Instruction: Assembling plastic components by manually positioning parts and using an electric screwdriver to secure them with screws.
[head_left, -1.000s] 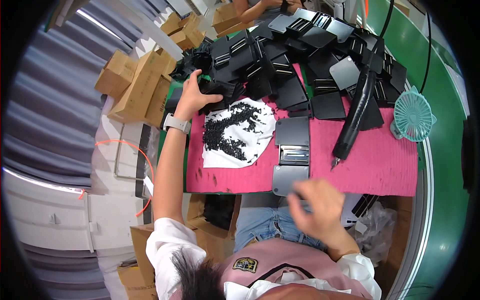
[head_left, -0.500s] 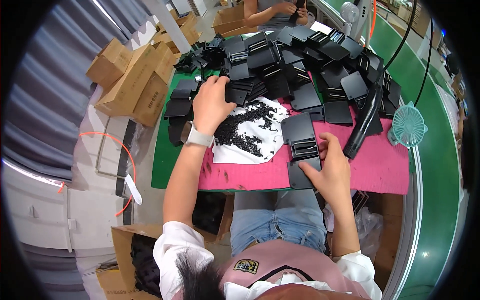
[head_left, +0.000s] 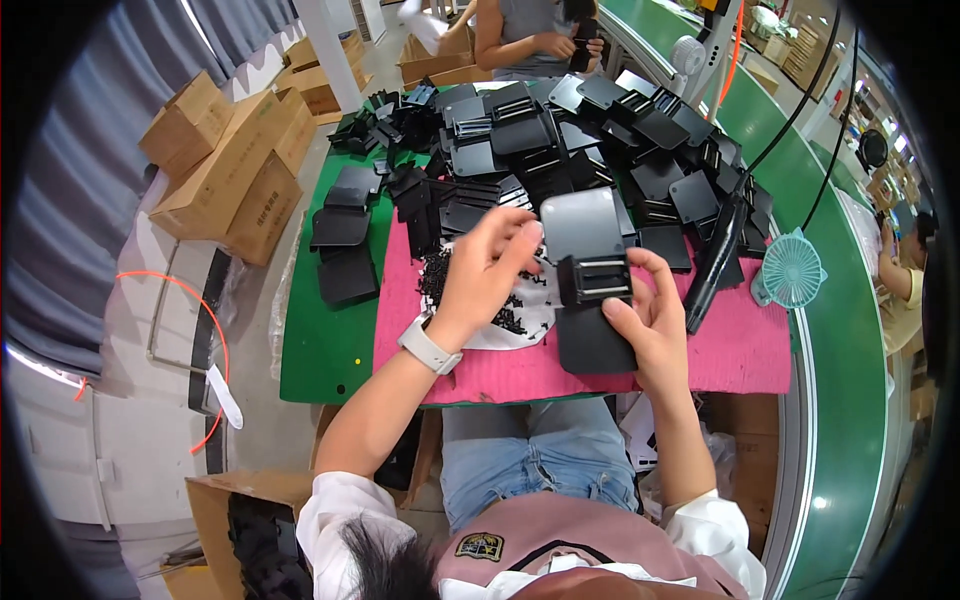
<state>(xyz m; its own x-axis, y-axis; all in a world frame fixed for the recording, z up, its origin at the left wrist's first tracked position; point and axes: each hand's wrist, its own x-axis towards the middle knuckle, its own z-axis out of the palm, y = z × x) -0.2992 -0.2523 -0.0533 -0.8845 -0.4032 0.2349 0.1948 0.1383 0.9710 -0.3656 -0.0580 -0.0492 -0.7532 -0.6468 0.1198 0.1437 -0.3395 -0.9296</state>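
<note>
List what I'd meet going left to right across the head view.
Cardboard box stack, left hand, black two-plate part, right hand, black corded tool, teal fan, person in yellow.

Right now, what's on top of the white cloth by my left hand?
Small black pieces lie scattered on the white cloth, with bare fabric showing toward its right side. Your left hand blocks part of it, so whatever lies there is hidden.

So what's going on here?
A person's right hand holds a two-plate black part over a pink mat. The left hand is beside its left edge; contact is unclear. Small black pieces lie on a white cloth; more black parts are heaped behind, with a black handheld tool at right.
</note>
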